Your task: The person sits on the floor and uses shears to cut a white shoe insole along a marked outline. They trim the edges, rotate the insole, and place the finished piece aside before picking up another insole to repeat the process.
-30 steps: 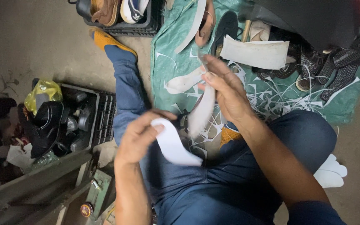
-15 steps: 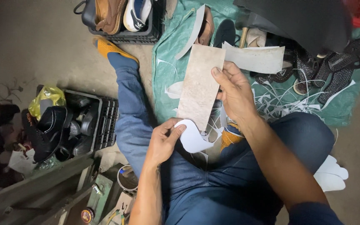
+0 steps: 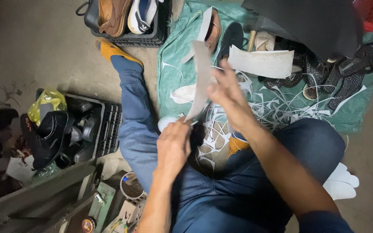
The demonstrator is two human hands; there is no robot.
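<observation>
From the head view, the person sits on the floor in blue jeans, one leg stretched out toward the far side. The right hand (image 3: 229, 97) is up in front, fingers curled and pinched on the edge of a grey sheet of material (image 3: 200, 80), which stands nearly edge-on and tilted, its top reaching far over the green tarp (image 3: 171, 80). The left hand (image 3: 173, 144) sits lower and nearer, closed around a white insole piece (image 3: 167, 122) that peeps out just past the knuckles; its fingertips meet the bottom end of the grey sheet. What the thumb is doing there, I can't tell, it's blurred.

Round about: white offcut strips (image 3: 273, 105) are scattered over the tarp, with a pale rectangular sheet (image 3: 262, 64) lying further out and black sandals (image 3: 350, 73) to the far right. A black crate of shoes (image 3: 124, 19) sits at the far end, another black crate (image 3: 89, 129) packed with dark shoes on the left, beside a yellow bag (image 3: 46, 101). Two white insoles (image 3: 342, 183) lie near right by the knee.
</observation>
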